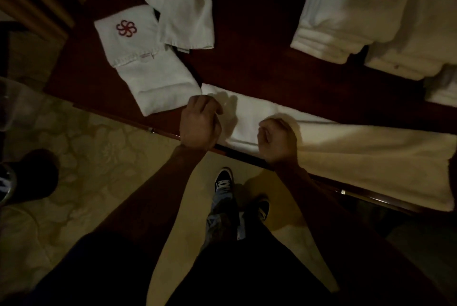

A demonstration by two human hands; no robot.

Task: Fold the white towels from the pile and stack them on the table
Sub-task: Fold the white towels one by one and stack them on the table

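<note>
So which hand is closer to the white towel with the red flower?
Left. Left hand is beside that folded towel; right hand is farther right, on the long white towel.

Dark wooden bench (247,46) under white towels.
A folded towel (148,70) with a red emblem lies at the left end, with a loose towel (180,3) crumpled just behind it and touching it. A long towel (346,147) stretches flat along the near edge. A pile of towels (371,8) sits at the far right, well apart from the folded one.
</note>
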